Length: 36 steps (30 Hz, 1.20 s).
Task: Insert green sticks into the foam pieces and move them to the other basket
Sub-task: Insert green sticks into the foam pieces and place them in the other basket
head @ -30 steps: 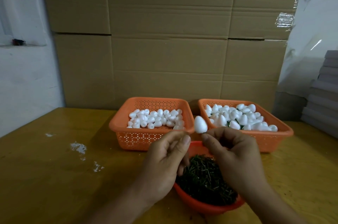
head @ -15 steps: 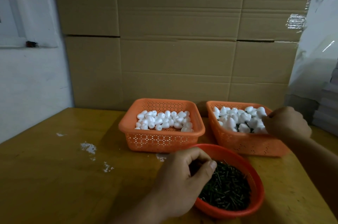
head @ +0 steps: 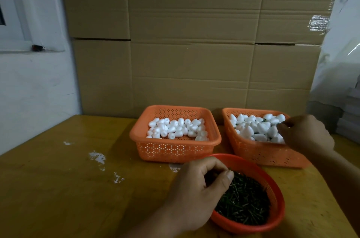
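Two orange baskets stand side by side. The left basket (head: 176, 149) holds plain white foam pieces (head: 175, 128). In the right basket (head: 259, 153) lie foam pieces (head: 253, 127) with bits of green showing between them. My right hand (head: 305, 134) hovers over that basket's right side, fingers loosely curled, with no foam piece showing in it. A red bowl (head: 272, 220) of green sticks (head: 245, 204) sits in front. My left hand (head: 200, 189) reaches over the bowl's left rim, thumb and fingertips pinched together on the sticks.
The yellow wooden table (head: 58, 189) carries white foam crumbs (head: 97, 157) left of the baskets. Cardboard boxes (head: 194, 53) form a wall right behind the baskets. A white wall stands at the left, and grey stacked sheets (head: 350, 117) at the far right.
One second ago both hands held a foam piece above the bowl. My right hand carried it to the right basket and has sunk lower there. My left hand dropped to the sticks.
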### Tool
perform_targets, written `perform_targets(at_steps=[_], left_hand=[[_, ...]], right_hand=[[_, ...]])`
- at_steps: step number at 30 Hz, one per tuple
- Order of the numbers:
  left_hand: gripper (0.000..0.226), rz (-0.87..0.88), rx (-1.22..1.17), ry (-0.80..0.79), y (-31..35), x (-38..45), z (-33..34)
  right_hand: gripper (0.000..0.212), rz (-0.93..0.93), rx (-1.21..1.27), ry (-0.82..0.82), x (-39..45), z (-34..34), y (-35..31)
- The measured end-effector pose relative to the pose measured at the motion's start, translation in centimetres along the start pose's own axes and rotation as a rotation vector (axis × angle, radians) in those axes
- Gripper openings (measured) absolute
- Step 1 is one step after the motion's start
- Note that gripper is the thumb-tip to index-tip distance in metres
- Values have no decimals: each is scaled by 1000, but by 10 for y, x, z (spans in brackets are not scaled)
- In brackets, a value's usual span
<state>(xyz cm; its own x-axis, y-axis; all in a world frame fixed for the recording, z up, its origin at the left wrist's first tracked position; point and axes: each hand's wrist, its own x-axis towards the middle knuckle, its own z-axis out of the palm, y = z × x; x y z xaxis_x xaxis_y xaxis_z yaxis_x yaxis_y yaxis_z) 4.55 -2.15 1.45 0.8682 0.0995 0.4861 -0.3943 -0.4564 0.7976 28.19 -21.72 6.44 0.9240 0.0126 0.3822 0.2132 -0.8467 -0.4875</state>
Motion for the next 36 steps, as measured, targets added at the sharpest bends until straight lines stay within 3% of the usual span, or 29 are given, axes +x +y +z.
perform_targets(at_steps=[4,7,13,18,21,25,29,32,36], left_hand=[[35,-16,-60,23,1,0,-2],[28,-15,-66,91,0,5,-7],[48,-66,-74,177,3,15,-18],[38,-117,80,351,-1,49,-41],[15,-201,206,263,-3,80,-52],[17,-264,473,87,-13,122,-54],[24,-334,762,-191,-30,154,-53],[32,-371,805,-344,-44,170,-49],[19,-377,799,-413,-54,184,-35]], right_hand=[[11,-203,237,-19,-53,-18,-26],[10,-315,358,-109,-98,-23,-42],[6,-457,330,-317,-143,-9,-56],[9,-529,276,-354,-154,-1,-53],[13,-527,298,-343,-155,1,-53],[13,-525,317,-326,-156,1,-53],[11,-501,310,-334,-156,3,-52],[16,-488,304,-327,-155,3,-51],[17,-485,282,-329,-153,1,-51]])
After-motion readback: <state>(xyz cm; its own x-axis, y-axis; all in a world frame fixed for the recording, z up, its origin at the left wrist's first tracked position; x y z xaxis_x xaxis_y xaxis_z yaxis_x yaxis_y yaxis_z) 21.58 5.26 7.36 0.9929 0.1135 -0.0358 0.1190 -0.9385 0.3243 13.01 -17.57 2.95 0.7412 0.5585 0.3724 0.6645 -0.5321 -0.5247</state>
